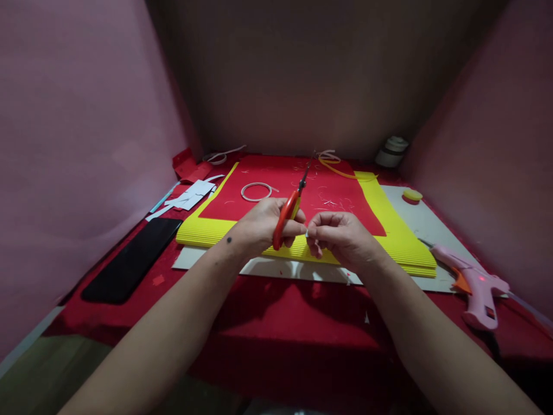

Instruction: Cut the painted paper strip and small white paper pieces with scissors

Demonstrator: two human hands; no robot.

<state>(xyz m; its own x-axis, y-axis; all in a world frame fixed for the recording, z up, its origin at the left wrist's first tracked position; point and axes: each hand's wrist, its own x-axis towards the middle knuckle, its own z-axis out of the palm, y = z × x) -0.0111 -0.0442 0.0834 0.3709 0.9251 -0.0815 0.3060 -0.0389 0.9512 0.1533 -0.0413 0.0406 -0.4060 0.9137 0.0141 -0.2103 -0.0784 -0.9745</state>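
My left hand [272, 226] is closed around the orange handles of a pair of scissors [288, 216], whose dark blades point away from me. Its fingertips also reach toward a tiny white scrap [307, 233]. My right hand [339, 236] pinches that scrap between thumb and fingers, close against the left fingertips. Both hands are above the near edge of a yellow corrugated sheet [401, 253]. On top of it lies a red sheet [228, 202] strewn with thin pale trimmings. A coiled white strip [256, 192] rests on the red sheet, beyond my left hand.
A black phone [132, 262] and white paper pieces [194, 195] lie at left. At right are a pink glue gun [473, 282], a yellow round piece [412, 196] and a grey board [400, 202]. A white container [392, 151] stands at the back right. Pink walls flank the red cloth.
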